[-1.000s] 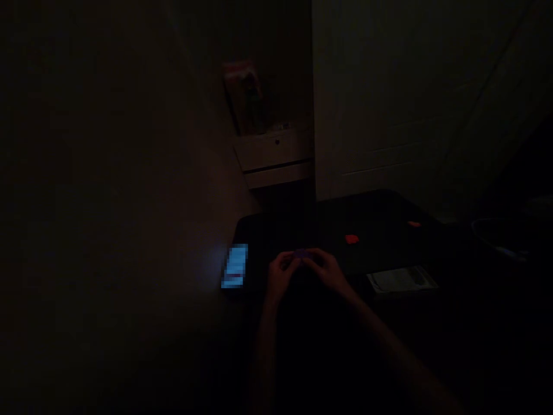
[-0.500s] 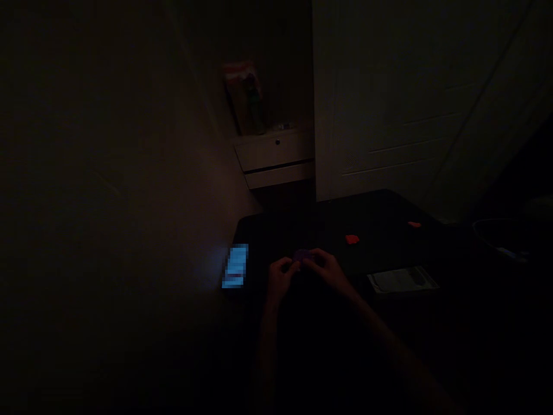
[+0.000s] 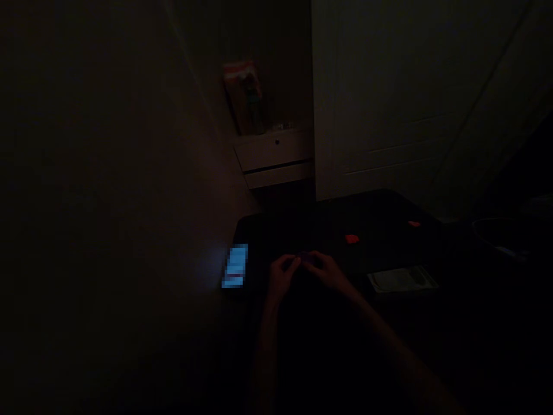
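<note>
Darkness, and a grip right in the middle of it

So, biggest stuff first: a tall, pale panelled door stands behind the far edge of a black, round-cornered table. Left of the door there's a pale drawer unit with a dark round knob, and a boxy thing with a red-and-white top sits on it, too dim to read.

My left hand and my right hand are close together over the near side of the table, fingertips clamped on a small purple piece. Can't make out its exact shape.

A pale, flat rectangular item shows just below the table's near edge, over to the right. A glowing blue rectangular screen is at the table's left end. Last, a bright red lump lies right of my hands, with a smaller, flatter orange-red piece farther right.
</note>
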A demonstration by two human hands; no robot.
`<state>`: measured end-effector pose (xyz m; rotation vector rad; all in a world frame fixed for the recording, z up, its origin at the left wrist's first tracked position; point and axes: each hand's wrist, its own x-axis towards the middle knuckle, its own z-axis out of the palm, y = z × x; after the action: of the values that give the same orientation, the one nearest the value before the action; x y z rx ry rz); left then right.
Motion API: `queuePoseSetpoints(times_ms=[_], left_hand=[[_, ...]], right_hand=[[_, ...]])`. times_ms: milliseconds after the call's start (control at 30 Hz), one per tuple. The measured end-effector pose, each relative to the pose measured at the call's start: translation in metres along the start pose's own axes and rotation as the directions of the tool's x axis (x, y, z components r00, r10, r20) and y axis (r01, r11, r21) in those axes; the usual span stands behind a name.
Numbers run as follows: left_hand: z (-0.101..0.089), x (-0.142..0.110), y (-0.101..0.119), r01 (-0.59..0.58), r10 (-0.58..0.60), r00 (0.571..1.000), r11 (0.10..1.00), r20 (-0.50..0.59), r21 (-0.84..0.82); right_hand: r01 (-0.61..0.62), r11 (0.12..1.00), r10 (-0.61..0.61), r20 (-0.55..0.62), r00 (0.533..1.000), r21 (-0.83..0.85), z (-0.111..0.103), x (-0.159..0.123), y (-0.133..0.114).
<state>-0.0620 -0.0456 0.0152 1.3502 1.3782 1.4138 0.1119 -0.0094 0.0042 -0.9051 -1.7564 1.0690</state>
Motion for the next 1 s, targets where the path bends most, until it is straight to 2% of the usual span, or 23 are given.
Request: queuePoseSetpoints(times_ms=[167,400,600,733,867,1000], left_hand=[[-0.007,0.000,0.003,0.019,-0.019,1.000,1.000,0.013,-0.023],[-0.009,-0.001,0.002,0.011,-0.011,1.000,1.000,0.010,-0.019],[-0.007,0.003,-0.007,0.028,-0.027,1.000,0.997,0.014,-0.071],[-0.006,0.004,-0.012,0.022,-0.022,1.000,0.994,0.001,-0.109],[-0.005,0.004,-0.013,0.035,-0.039,0.999,0.994,-0.036,-0.101],[-0.007,0.004,-0.010,-0.027,0.026,1.000,0.998,-0.003,-0.054]], right_hand=[[0.003,0.999,0.001,0.084,0.996,-0.048,0.004,-0.002,-0.005],[-0.023,0.989,0.030,0.046,0.999,-0.144,0.010,-0.002,-0.003],[0.012,0.999,-0.013,-0.024,1.000,-0.041,0.010,0.000,0.004],[-0.019,1.000,0.018,-0.103,0.995,-0.005,0.010,0.000,0.002],[-0.056,0.998,0.057,-0.092,0.994,0.015,0.010,0.000,-0.007],[-0.015,0.997,0.023,-0.101,0.995,0.078,0.009,0.001,-0.009]])
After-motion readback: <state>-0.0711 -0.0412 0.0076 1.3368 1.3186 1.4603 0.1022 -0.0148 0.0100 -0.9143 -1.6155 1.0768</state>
